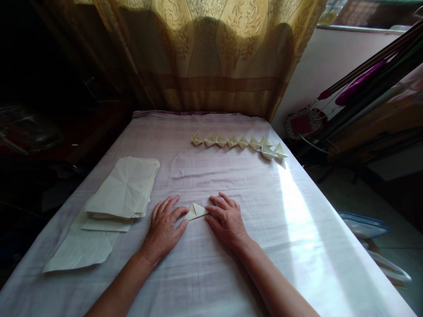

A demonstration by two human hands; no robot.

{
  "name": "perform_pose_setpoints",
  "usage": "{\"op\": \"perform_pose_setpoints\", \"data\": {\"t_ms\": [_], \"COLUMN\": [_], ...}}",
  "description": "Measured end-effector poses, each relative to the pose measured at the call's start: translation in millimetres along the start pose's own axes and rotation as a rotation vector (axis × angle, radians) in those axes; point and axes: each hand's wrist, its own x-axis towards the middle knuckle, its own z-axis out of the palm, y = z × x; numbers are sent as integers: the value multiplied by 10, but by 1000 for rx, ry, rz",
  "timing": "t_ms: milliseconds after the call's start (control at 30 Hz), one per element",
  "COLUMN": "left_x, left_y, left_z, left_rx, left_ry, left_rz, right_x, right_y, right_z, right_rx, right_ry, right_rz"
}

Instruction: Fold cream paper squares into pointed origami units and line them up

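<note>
A small piece of folded paper (197, 211), shaped like a low triangle with a flap on its front, lies on the cloth between my hands. My left hand (162, 226) has its thumb and index finger at the paper's left corner, the other fingers resting on the cloth. At the opposite corner, the thumb and index finger of my right hand (228, 219) close on the paper's tip. Farther back stands a row of several small folded paper boats (232, 141), bunched together at its right end.
Left of my hands lies a stack of creased paper sheets (124, 187), with a loose sheet (82, 246) sticking out below it. A pale cloth (264, 273) covers the table. Behind hangs a gold patterned curtain (205, 53). Poles and bags crowd the right side beyond the table edge.
</note>
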Motion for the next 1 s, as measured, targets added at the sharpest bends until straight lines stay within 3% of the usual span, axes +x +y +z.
{"op": "perform_pose_setpoints", "data": {"t_ms": [200,433,633,800,1000], "left_x": [17,150,422,729,883], "left_y": [79,136,139,150,168], "left_z": [-30,-136,-150,-64,139], "left_rx": [-11,-2,-244,-406,-452], "left_ry": [73,65,115,236,338], "left_rz": [50,16,-146,-315,-331], "right_x": [45,155,453,683,760], "right_y": [-25,-34,18,52,48], "right_z": [47,92,91,100,155], "right_rx": [43,121,295,427,558], "right_ry": [46,112,198,272,302], "right_rz": [4,55,104,237,322]}}
